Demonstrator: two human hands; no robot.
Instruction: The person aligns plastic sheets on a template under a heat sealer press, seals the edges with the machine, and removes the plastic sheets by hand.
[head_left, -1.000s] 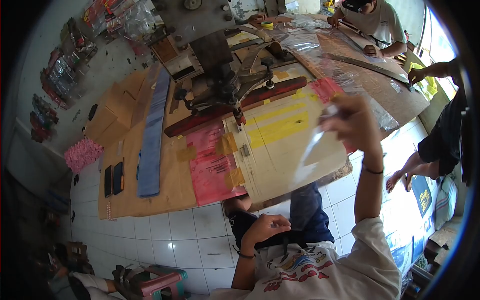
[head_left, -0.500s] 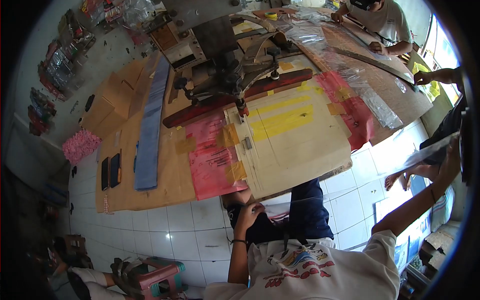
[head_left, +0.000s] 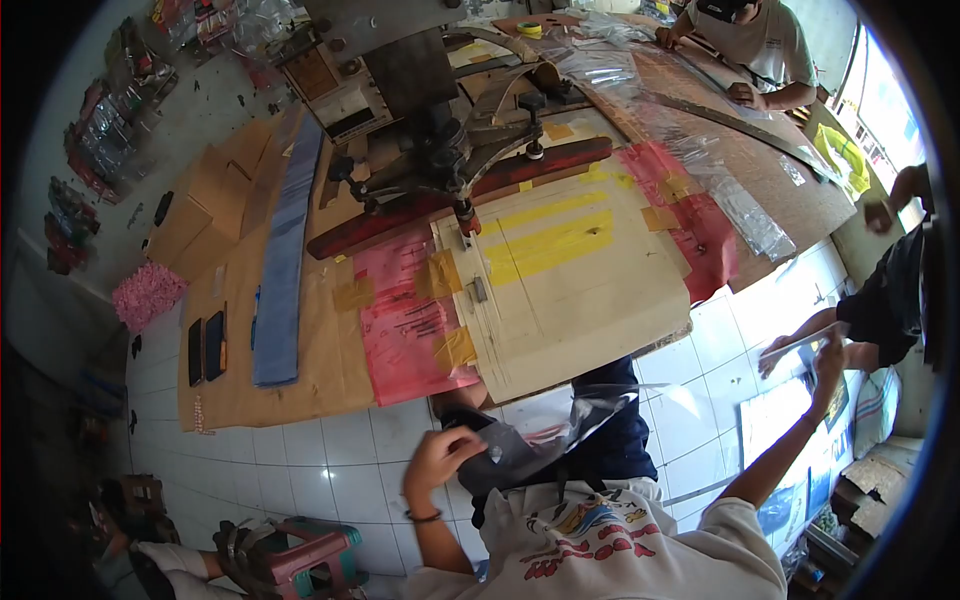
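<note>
A clear plastic sheet (head_left: 530, 455) hangs slack across my lap, below the table's front edge. My left hand (head_left: 440, 462) is closed with its fingertips on the sheet's left end. Out to the right, above the floor, my right hand (head_left: 828, 362) is closed on a shiny clear strip that appears to be the sheet's other end. The middle of the plastic is hard to follow against the white tiles. In front of me, a cream board (head_left: 560, 310) with yellow tape and red film (head_left: 415, 320) lies under the machine's long red bar (head_left: 490, 190).
Left on the table lie a stack of blue strips (head_left: 285, 270) and two dark phones (head_left: 214, 345). A co-worker (head_left: 755, 50) sits at the far right; another person (head_left: 890, 270) stands near my right hand. A stool (head_left: 310, 565) stands behind at left.
My right hand has come inward and down from the far right edge. My left hand has moved left and slightly down, and the plastic, stretched out before, now sags over my lap.
</note>
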